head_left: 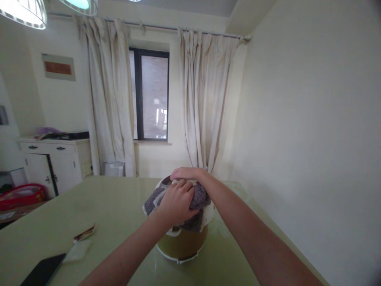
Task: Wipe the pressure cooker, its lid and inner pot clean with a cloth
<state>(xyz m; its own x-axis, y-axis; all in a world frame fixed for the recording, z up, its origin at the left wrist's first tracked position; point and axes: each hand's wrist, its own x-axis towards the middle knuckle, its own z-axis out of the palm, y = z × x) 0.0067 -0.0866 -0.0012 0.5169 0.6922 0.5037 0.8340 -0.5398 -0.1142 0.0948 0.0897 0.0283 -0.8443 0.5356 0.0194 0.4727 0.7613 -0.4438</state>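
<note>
On the table stands a round container (182,244) with a brownish-gold side and a white rim around its base. A grey cloth (200,196) with pale edges is bunched over its top. My left hand (178,198) presses onto this cloth, its fingers bent and closed on it. Behind it, my right hand (187,173) reaches across the far side of the container's top, with the fingertips curled down over the edge. The cloth and my hands hide most of the top.
A dark phone (43,270) lies at the near left of the pale green table (116,202). Close to it are a white piece (77,251) and a small brown-and-white packet (84,233). A wall (315,131) runs along the right. A white cabinet (64,165) and red basket (25,195) stand at left.
</note>
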